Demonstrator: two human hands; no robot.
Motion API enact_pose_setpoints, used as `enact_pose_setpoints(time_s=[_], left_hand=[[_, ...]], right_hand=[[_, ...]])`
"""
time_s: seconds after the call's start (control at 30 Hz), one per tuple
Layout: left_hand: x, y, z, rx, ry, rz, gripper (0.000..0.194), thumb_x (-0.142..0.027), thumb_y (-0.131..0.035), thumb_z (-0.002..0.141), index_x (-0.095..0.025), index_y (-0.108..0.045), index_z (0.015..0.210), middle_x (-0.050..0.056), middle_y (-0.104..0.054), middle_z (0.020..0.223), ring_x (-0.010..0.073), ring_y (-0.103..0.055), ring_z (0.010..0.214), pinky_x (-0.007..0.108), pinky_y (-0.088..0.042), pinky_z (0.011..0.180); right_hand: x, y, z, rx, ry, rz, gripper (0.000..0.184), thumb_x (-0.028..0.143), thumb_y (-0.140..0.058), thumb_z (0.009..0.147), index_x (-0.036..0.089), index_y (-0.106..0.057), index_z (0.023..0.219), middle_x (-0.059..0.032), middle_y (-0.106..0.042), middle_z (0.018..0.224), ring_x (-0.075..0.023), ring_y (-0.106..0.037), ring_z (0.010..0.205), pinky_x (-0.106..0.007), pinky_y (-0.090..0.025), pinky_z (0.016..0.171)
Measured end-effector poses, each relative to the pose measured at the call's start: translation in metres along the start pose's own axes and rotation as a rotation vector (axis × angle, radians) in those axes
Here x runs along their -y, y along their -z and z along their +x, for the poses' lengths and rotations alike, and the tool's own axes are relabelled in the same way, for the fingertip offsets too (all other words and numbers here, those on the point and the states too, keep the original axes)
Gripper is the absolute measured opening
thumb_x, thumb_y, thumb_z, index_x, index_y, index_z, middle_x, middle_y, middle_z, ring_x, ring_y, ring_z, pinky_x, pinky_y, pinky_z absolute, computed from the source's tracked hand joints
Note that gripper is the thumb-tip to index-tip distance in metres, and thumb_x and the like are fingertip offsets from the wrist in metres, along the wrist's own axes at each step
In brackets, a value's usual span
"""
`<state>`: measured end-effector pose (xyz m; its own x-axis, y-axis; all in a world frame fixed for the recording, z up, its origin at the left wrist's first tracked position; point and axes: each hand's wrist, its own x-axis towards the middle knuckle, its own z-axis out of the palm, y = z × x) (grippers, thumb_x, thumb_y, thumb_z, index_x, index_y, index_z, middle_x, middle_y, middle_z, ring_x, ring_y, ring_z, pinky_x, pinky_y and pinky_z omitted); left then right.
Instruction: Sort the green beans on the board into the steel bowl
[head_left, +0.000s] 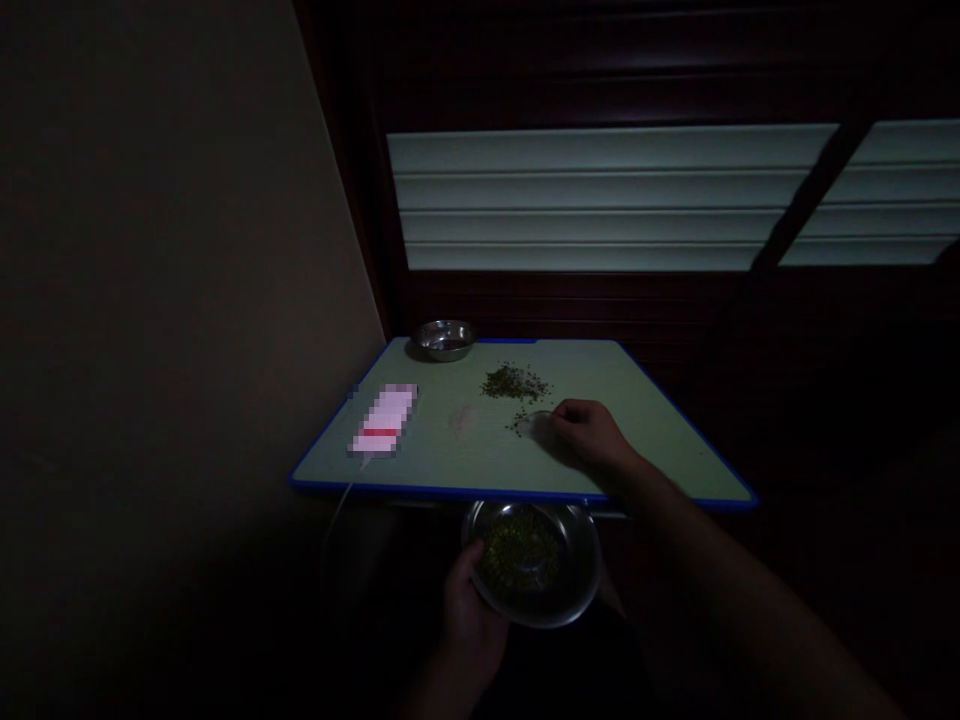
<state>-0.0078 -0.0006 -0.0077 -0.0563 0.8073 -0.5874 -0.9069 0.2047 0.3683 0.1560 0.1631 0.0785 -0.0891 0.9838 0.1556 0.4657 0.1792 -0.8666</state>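
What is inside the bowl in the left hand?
Small green grains lie in the bowl, with its right side bare. They cover whatever is beneath them, and the left hand hides part of the bowl's left side.

The table [435, 470] is pale green with a blue edge; the seeds [514, 382] are brownish green, the bowls [581, 565] silver.

On the pale-green, blue-edged rectangular tabletop [596, 370], a scattered olive-green grain heap [514, 382] obstructs the centre; three o'clock offers passage.
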Motion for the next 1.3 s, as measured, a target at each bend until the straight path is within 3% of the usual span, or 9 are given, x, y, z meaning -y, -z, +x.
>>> enact_pose_setpoints(time_s=[0.23, 0.57, 0.77, 1.03, 1.3], left_hand=[[-0.0012, -0.0037, -0.0036, 0.009, -0.006, -0.001, 0.028, -0.025, -0.062, 0.078, -0.012, -0.071, 0.101, 0.011, -0.077, 0.094, 0.0268, -0.070, 0.092, 0.043, -0.055, 0.089], [-0.0025, -0.0069, -0.0062, -0.011, -0.001, 0.018, 0.024, -0.025, -0.061, 0.080, -0.012, -0.071, 0.097, 0.011, -0.076, 0.092, 0.0250, -0.070, 0.095, 0.039, -0.053, 0.092], [-0.0014, -0.0030, -0.0039, -0.006, -0.023, 0.033, 0.024, -0.026, -0.063, 0.079, -0.014, -0.071, 0.098, 0.008, -0.076, 0.092, 0.0245, -0.070, 0.092, 0.040, -0.054, 0.090], [-0.0018, -0.0026, -0.0046, -0.006, -0.017, 0.035, 0.022, -0.027, -0.061, 0.080, -0.014, -0.072, 0.095, 0.009, -0.077, 0.089, 0.0258, -0.071, 0.090, 0.043, -0.055, 0.090], [-0.0033, -0.0045, -0.0063, 0.012, -0.038, 0.035, 0.023, -0.027, -0.061, 0.080, -0.016, -0.072, 0.096, 0.008, -0.077, 0.093, 0.0242, -0.071, 0.089, 0.041, -0.056, 0.087]], right_hand=[[-0.0003, 0.0007, -0.0001, -0.044, -0.013, -0.001, 0.014, 0.031, -0.055, 0.063, 0.018, -0.057, 0.059, 0.0009, -0.053, 0.054, -0.0109, -0.043, 0.052, -0.025, -0.034, 0.049], [0.0007, 0.0003, -0.0026, 0.063, -0.017, 0.049, 0.017, 0.035, -0.056, 0.063, 0.018, -0.057, 0.060, 0.0020, -0.050, 0.053, -0.0107, -0.043, 0.050, -0.025, -0.033, 0.048], [-0.0008, -0.0003, -0.0007, -0.019, 0.023, 0.018, 0.017, 0.033, -0.057, 0.065, 0.017, -0.059, 0.061, 0.0009, -0.053, 0.055, -0.0106, -0.043, 0.051, -0.024, -0.034, 0.049], [-0.0069, -0.0023, 0.0004, 0.075, 0.048, 0.076, 0.021, 0.036, -0.059, 0.067, 0.015, -0.060, 0.063, 0.0015, -0.051, 0.054, -0.0097, -0.043, 0.050, -0.023, -0.033, 0.047], [-0.0053, -0.0029, -0.0012, 0.074, 0.033, 0.096, 0.020, 0.036, -0.059, 0.067, 0.016, -0.058, 0.063, 0.0025, -0.049, 0.052, -0.0095, -0.042, 0.048, -0.023, -0.030, 0.045]])
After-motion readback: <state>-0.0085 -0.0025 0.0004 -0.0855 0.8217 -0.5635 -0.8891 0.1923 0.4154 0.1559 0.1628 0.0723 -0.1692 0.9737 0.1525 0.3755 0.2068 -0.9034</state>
